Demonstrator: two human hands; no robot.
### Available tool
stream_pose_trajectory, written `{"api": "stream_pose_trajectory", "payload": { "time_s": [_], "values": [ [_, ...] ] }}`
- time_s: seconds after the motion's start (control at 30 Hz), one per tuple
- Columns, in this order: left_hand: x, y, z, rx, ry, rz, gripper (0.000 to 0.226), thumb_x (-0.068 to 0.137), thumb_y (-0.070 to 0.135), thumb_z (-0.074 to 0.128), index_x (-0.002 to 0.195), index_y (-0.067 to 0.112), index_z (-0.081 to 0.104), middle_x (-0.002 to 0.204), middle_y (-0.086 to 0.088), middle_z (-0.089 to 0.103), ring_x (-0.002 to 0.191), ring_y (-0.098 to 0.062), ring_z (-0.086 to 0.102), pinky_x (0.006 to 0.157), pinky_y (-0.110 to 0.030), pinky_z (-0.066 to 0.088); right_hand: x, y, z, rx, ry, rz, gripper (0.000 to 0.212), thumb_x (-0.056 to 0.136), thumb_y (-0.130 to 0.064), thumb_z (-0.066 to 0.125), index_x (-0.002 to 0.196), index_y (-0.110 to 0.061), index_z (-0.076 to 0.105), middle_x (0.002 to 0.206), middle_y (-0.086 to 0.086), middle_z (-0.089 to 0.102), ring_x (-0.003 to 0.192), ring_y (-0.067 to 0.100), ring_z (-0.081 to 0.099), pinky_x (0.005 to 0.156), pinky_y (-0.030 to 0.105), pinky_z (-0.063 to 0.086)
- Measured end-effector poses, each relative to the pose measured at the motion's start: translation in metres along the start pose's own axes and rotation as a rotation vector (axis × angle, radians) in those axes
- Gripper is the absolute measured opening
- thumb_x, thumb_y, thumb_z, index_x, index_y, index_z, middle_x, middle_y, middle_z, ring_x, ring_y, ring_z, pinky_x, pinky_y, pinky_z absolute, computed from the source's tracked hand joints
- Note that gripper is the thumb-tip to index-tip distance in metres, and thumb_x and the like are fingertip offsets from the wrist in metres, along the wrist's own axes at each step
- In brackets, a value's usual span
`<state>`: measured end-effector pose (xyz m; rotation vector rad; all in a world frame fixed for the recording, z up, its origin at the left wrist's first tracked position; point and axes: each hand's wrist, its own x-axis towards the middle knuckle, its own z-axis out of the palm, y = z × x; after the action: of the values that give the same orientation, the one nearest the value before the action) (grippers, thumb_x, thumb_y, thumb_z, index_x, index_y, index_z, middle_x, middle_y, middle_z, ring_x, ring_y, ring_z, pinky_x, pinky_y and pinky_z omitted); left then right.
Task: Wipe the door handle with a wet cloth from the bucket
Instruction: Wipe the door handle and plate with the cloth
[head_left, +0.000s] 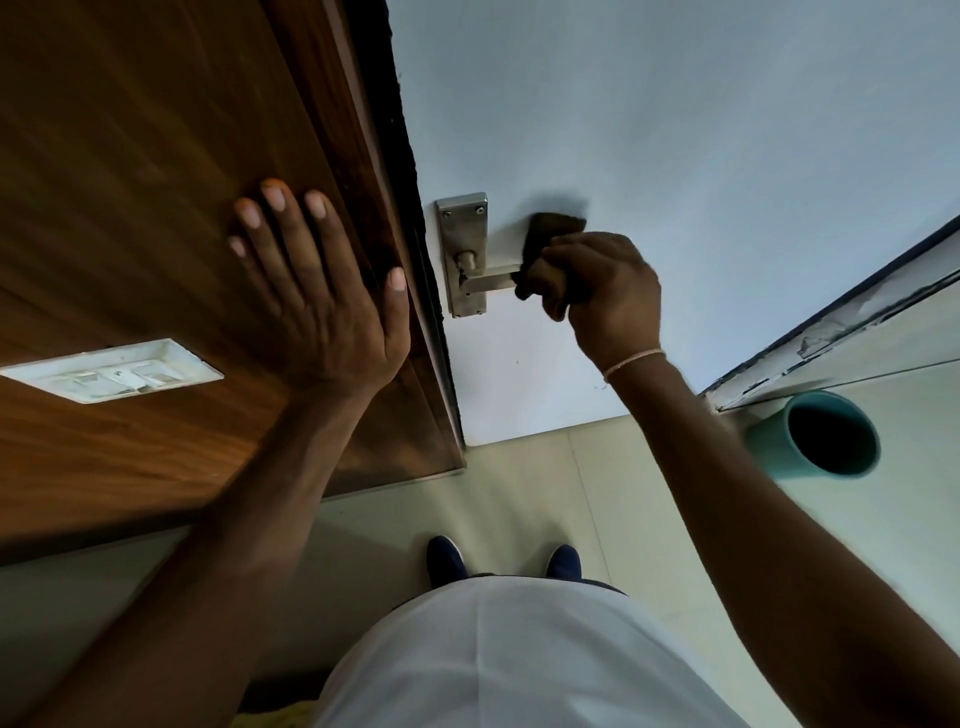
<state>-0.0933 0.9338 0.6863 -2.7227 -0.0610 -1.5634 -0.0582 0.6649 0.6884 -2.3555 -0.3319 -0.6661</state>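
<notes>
My right hand (605, 288) fingers clamped on cloth (556, 231) at lever's right end | door handle (488, 280) runs left toward plate | left hand (317, 291) flat, fingers apart, on wood panel (130, 182)

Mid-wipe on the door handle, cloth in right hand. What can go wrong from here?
1. The right hand holds the dark cloth at the lever's outer end; the door handle near its backplate looks unwiped and may get skipped.
2. Pressing on the lever could unlatch the door; the left hand lies flat on the wooden panel, not on the door.
3. The teal bucket sits close on the floor, easy to kick.
</notes>
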Motion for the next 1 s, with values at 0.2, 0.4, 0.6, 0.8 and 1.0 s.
{"api": "stream_pose_trajectory", "payload": {
  "time_s": [0.2,0.4,0.6,0.8,1.0],
  "values": [
    [-0.001,0.001,0.0,-0.023,-0.002,-0.007,0.078,0.103,0.041,0.052,0.158,-0.01,0.031,0.156,-0.043,0.042,0.148,-0.059,0.031,0.128,-0.067,0.021,-0.011,-0.052,0.042,-0.241,-0.044,-0.297,0.028,0.1,-0.017,0.067,0.124,-0.012,0.08,0.127,0.007,0.078,0.122,0.036,0.07,0.101,0.043,0.056],
    [-0.001,0.001,0.0,-0.036,-0.012,-0.021,0.078,0.103,0.04,0.053,0.158,-0.01,0.029,0.156,-0.044,0.041,0.147,-0.061,0.031,0.125,-0.072,0.024,-0.01,-0.028,0.028,-0.256,0.002,-0.331,0.031,0.104,-0.02,0.058,0.124,-0.009,0.079,0.124,0.01,0.078,0.117,0.038,0.072,0.096,0.043,0.054],
    [0.0,0.008,-0.002,-0.03,-0.019,-0.06,0.078,0.101,0.037,0.056,0.156,-0.013,0.031,0.155,-0.046,0.04,0.146,-0.063,0.031,0.124,-0.074,0.025,-0.013,0.033,-0.007,-0.17,-0.116,0.066,0.035,0.091,-0.005,0.064,0.116,-0.025,0.079,0.114,-0.003,0.08,0.105,0.032,0.07,0.085,0.036,0.057],
    [0.0,0.009,-0.004,-0.024,-0.011,-0.07,0.077,0.101,0.035,0.055,0.155,-0.015,0.032,0.155,-0.046,0.04,0.146,-0.064,0.033,0.126,-0.071,0.022,-0.009,-0.023,0.009,-0.136,-0.035,0.022,0.044,0.086,0.003,0.062,0.128,-0.009,0.071,0.126,0.011,0.075,0.118,0.033,0.068,0.093,0.038,0.055],
    [0.0,0.004,-0.003,-0.013,-0.003,-0.061,0.076,0.102,0.037,0.054,0.158,-0.01,0.032,0.157,-0.042,0.041,0.15,-0.057,0.031,0.13,-0.064,0.019,-0.004,-0.057,0.053,-0.153,-0.091,-0.354,0.035,0.101,-0.004,0.061,0.131,-0.01,0.076,0.133,0.013,0.074,0.131,0.039,0.065,0.107,0.05,0.054]
  ]
}}
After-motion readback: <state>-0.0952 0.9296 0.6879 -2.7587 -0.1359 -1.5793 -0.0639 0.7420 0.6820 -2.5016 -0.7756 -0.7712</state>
